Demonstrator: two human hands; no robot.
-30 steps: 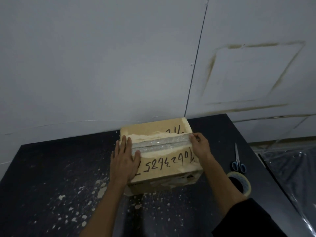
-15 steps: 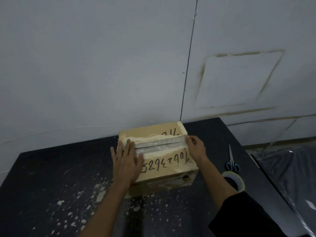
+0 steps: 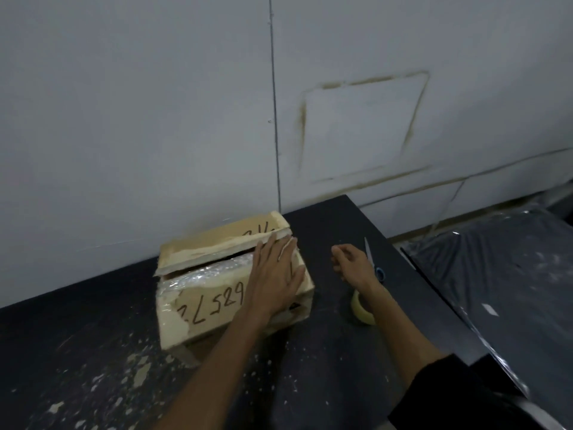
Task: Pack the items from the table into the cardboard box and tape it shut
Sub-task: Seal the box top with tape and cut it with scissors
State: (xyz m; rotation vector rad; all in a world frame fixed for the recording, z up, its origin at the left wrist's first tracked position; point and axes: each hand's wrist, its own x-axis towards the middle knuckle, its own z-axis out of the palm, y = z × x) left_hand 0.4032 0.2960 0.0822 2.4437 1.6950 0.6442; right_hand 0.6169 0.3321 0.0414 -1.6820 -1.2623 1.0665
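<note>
The cardboard box (image 3: 201,308) with black handwritten digits stands on the dark table (image 3: 77,352) against the wall. Clear tape (image 3: 204,273) runs along the seam of its top flaps, and a dark gap shows between the flaps at the left. My left hand (image 3: 274,276) lies flat, fingers straight, on the right end of the box top. My right hand (image 3: 352,266) hovers off the box to its right, fingers loosely curled and holding nothing. It hangs above the tape roll (image 3: 361,308) and beside the blue-handled scissors (image 3: 373,262).
White paint flecks and scraps (image 3: 136,367) litter the table's near left part. A grey wall (image 3: 155,119) rises right behind the box. To the right of the table lies a dark surface covered in plastic sheet (image 3: 496,274).
My left hand slid from the left end of the box top to the right end. My right hand let go of the box's right edge and moved right, towards the tape roll and scissors.
</note>
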